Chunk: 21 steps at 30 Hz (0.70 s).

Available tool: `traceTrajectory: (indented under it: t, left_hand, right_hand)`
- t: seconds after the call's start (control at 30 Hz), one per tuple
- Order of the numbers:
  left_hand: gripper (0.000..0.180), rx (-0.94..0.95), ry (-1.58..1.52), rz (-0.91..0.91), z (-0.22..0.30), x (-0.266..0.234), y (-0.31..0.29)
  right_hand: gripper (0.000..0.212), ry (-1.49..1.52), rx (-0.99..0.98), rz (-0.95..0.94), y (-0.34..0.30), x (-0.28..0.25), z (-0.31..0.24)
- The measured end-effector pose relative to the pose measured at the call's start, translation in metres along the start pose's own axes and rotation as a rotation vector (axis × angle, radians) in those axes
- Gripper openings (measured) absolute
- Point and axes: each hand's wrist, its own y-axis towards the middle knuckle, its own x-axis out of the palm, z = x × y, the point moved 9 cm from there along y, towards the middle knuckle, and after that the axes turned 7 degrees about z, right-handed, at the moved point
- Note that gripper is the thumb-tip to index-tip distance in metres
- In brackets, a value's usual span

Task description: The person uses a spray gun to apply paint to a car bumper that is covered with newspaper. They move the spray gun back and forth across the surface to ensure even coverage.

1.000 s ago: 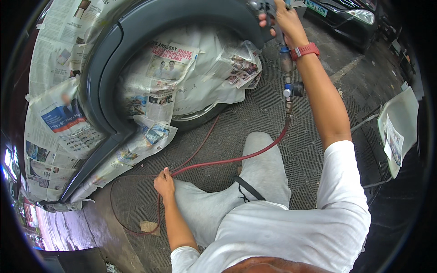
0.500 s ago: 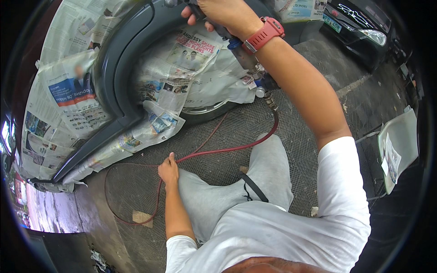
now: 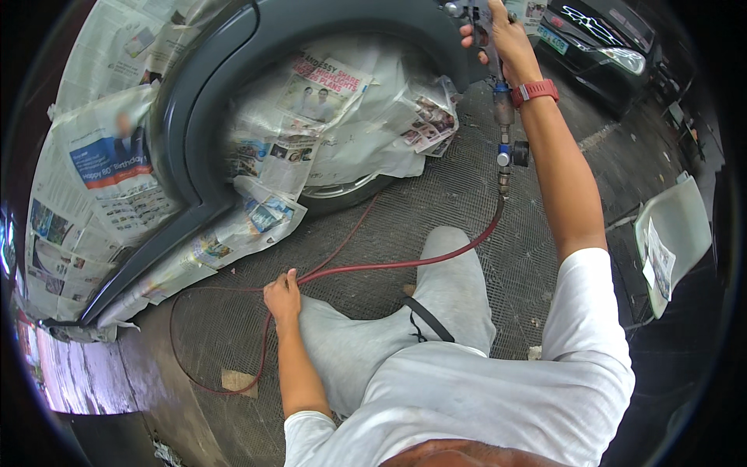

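My right hand (image 3: pixel 507 43) is closed round the handle of a spray gun (image 3: pixel 482 27) at the top, right of the dark grey wheel-arch trim (image 3: pixel 204 109). Below its grip hang fittings with a small round gauge (image 3: pixel 520 154), joined to a red air hose (image 3: pixel 405 263). The hose curves down to my left hand (image 3: pixel 283 296), which is closed round it near my left knee. Newspaper sheets (image 3: pixel 319 117) cover the wheel inside the arch, leaving a strip of tyre (image 3: pixel 346 198) bare at the bottom. More newspaper (image 3: pixel 117 159) masks the car body on the left.
A pale plastic chair (image 3: pixel 689 226) with paper on it stands at the right. Another dark car (image 3: pixel 599 50) is at the upper right. Loops of hose and a cardboard scrap (image 3: pixel 240 381) lie on the textured floor (image 3: pixel 366 292).
My right hand has swung right with the spray gun, away from the top of the arch, and its fittings now hang nearly straight down. My left hand keeps its hold on the hose.
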Motion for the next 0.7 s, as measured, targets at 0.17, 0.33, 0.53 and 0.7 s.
traceTrajectory:
  t: [0.17,0.33,0.53,0.7]
  left_hand:
    - [0.057,-0.040,-0.020,-0.026,0.001,0.003,0.002]
    - [0.060,-0.070,-0.014,-0.012,0.000,0.003,0.003]
    - [0.064,-0.152,-0.004,0.027,-0.003,-0.005,0.005]
    - [0.063,-0.198,0.007,0.215,-0.019,-0.011,0.004]
  right_hand:
    - [0.066,-0.088,-0.063,0.250,0.033,-0.081,0.046]
    - [0.065,-0.184,0.002,0.327,0.023,-0.093,0.072]
    - [0.059,-0.034,-0.073,0.138,-0.037,-0.005,0.050]
    - [0.053,0.101,-0.307,-0.101,-0.078,0.091,0.004]
